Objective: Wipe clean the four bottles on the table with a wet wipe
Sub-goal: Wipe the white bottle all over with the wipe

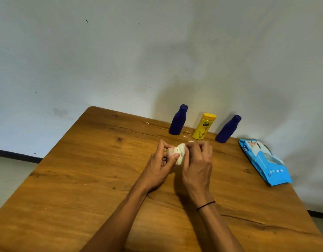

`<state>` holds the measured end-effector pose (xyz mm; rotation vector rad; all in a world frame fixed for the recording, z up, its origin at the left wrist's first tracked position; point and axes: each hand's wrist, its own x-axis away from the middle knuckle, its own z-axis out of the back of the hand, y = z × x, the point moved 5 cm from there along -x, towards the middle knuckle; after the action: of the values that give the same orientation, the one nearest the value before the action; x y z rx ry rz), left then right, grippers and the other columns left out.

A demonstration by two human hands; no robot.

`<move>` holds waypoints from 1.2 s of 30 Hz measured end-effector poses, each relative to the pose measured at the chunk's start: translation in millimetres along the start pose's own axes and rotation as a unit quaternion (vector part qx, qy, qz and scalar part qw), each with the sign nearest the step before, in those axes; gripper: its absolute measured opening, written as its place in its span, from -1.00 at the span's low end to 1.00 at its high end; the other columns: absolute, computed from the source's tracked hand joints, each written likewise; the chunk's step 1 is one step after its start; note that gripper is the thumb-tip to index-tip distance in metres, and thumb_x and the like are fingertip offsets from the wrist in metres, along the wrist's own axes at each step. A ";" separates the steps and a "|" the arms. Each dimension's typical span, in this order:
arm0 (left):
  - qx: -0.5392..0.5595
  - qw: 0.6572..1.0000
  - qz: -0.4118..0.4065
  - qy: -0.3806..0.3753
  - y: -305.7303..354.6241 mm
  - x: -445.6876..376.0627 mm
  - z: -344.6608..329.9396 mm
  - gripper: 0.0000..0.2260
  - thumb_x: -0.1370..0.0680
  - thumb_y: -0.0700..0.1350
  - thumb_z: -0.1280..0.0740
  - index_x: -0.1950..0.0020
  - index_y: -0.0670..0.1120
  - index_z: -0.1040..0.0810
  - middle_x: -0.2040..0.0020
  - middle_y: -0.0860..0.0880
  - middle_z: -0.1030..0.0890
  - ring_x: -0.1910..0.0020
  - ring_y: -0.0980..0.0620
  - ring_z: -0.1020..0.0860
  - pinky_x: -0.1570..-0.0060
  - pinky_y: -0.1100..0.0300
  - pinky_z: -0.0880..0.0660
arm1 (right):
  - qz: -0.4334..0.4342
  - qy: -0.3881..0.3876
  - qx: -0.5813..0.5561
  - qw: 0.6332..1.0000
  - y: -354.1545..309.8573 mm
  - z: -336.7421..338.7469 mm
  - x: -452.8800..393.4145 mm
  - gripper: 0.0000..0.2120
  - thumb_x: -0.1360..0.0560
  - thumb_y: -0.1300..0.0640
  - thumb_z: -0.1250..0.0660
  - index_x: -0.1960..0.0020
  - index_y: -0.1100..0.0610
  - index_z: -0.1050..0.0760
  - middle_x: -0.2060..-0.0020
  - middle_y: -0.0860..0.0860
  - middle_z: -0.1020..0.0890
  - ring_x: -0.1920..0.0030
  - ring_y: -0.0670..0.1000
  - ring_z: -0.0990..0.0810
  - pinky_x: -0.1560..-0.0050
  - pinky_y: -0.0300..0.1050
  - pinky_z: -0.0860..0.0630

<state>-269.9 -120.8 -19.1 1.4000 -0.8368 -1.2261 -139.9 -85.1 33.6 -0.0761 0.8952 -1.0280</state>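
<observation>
Two hands work a wet wipe [181,154] over a small pale bottle [171,153].
Three bottles stand behind: two blue [178,120] [228,129], one yellow [204,126]. Left hand [161,164] grips the bottle; right hand [198,164] pinches the wipe.

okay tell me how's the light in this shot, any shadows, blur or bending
Head view: soft, even light; broad shadows on the wall behind the three standing bottles; wide-angle lens tilts the bottles and splays the table edges; the hands, wipe and small bottle look slightly soft.

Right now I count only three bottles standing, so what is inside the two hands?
The left hand holds a small pale bottle; the right hand presses a white wet wipe round it. Fingers and wipe cover most of the bottle, so its label is hidden.
</observation>
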 end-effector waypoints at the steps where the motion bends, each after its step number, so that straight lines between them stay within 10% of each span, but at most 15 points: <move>1: -0.012 1.000 -0.005 -0.005 -0.2 0.2 0.2 -0.79 -0.69 0.04 -0.32 -0.24 0.07 -0.35 -0.09 -0.07 -0.71 -0.02 -0.01 -0.73 0.08 -0.10 -0.71 | 0.021 -0.020 -0.016 0.999 -5.9 -3.2 2.3 -0.82 -0.59 0.24 -0.34 -0.17 0.18 -0.59 -0.11 0.08 -0.51 -0.11 -0.01 -0.47 0.05 -0.21 -0.49; 7: -0.020 0.999 -0.023 0.039 5.4 0.6 8.2 -0.74 -0.68 0.02 -0.35 -0.33 -0.01 -0.45 -0.11 -0.01 -0.70 -0.04 0.08 -0.72 0.10 0.12 -0.69 | 0.058 -0.104 -0.084 0.989 -0.2 -2.0 -0.7 -0.66 -0.59 0.33 -0.38 -0.34 0.17 -0.57 -0.23 0.05 -0.47 -0.22 -0.05 -0.49 -0.17 -0.26 -0.53; 23: -0.081 0.995 -0.061 -0.015 -0.6 -0.3 1.4 -0.55 -0.71 0.05 -0.26 -0.61 0.07 -0.35 -0.15 0.12 -0.69 -0.02 0.13 -0.64 0.06 0.28 -0.56 | -0.043 -0.172 -0.150 0.973 22.9 -8.9 -7.6 -0.77 -0.66 -0.05 -0.32 -0.17 0.05 -0.63 0.00 -0.08 -0.62 0.00 -0.13 -0.56 0.06 -0.23 -0.47; 32: -0.095 0.991 -0.084 0.048 2.3 -1.4 7.9 -0.58 -0.71 0.06 -0.22 -0.58 0.06 -0.40 -0.18 0.05 -0.69 -0.06 0.22 -0.63 0.06 0.38 -0.52 | -0.079 -0.357 -0.212 0.906 20.4 -17.4 2.9 -0.68 -0.64 -0.03 -0.36 -0.35 -0.15 -0.38 -0.07 -0.26 -0.58 -0.05 -0.25 -0.60 0.06 -0.31 -0.53; 36: -0.073 0.992 -0.052 0.088 -1.0 -2.2 11.9 -0.58 -0.70 0.07 -0.24 -0.57 0.06 -0.43 -0.02 0.06 -0.70 0.10 0.20 -0.64 0.21 0.36 -0.51 | -0.091 -0.282 -0.245 0.923 19.1 -16.1 6.7 -0.69 -0.61 0.02 -0.42 -0.30 -0.18 -0.43 -0.10 -0.21 -0.64 -0.10 -0.24 -0.63 -0.03 -0.24 -0.59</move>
<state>-282.0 -121.5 -18.8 1.4227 -0.5479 -1.1973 -135.9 -74.4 10.5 -0.8505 0.5967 -0.8600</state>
